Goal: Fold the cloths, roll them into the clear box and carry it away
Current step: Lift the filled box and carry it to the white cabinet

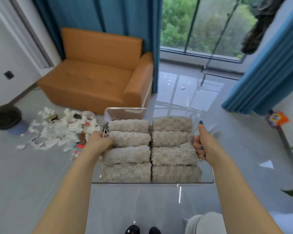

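We hold the clear plastic box [205, 174] above the grey floor [24, 183], left hand [98, 142] and right hand [204, 143] closed on opposite side handles. Eight rolled beige fluffy cloths [150, 149] lie crosswise between our grips.

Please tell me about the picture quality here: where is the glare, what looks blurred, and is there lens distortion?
Head view: daylight from the window makes bright glare on the glossy floor; small reflections glint on the clear box. The edges are soft and smeared, as at the dark bin, while the rolled cloths stay fairly sharp. The wide-angle lens bends the blue curtain and slants the walls.
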Action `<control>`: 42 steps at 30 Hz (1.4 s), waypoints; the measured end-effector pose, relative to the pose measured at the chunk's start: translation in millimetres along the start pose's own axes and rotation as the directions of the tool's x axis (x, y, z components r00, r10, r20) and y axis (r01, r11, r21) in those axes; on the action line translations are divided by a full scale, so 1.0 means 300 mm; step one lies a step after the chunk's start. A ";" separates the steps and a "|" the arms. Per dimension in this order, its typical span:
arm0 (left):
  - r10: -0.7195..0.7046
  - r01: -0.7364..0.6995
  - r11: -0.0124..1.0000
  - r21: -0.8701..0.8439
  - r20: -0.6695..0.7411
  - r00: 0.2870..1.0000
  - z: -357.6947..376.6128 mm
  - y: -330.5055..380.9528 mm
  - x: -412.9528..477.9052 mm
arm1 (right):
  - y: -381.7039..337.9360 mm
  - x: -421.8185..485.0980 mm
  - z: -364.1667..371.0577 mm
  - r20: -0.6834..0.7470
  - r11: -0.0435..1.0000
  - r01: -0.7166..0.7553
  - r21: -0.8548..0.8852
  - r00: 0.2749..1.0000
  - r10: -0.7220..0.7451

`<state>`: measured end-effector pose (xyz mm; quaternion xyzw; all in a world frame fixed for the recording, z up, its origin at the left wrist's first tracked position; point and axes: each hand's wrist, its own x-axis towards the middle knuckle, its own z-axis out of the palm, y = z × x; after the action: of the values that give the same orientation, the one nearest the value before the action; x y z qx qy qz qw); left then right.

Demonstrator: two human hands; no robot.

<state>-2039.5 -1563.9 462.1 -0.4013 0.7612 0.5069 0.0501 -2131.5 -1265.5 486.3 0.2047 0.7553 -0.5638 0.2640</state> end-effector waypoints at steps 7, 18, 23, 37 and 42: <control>-0.395 0.313 0.883 -0.350 -0.191 0.899 -0.229 -0.148 -0.040 | -0.127 0.004 0.286 0.220 0.980 0.102 -0.172 0.973 -0.062; -0.551 0.216 0.753 -0.622 -0.416 0.723 -0.823 -0.658 -0.319 | -0.168 -0.303 1.078 0.588 0.861 0.330 -0.387 0.808 -0.045; -0.620 0.203 0.727 -0.656 -0.499 0.606 -1.059 -0.877 -0.462 | -0.121 -0.504 1.435 0.665 0.792 0.394 -0.466 0.746 0.020; -0.768 0.222 0.622 -0.751 -0.528 0.363 -1.369 -1.272 -0.544 | 0.005 -0.729 2.103 0.787 0.634 0.531 -0.562 0.579 0.214; -0.793 0.217 0.599 -0.771 -0.532 0.297 -1.549 -1.334 -0.434 | -0.034 -0.744 2.381 0.807 0.598 0.569 -0.564 0.535 0.252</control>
<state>-1533.4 -1934.0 455.8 -0.8192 0.3103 0.3918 -0.2812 -1844.2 -1956.5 473.9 -0.3037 0.7166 -0.2231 0.5869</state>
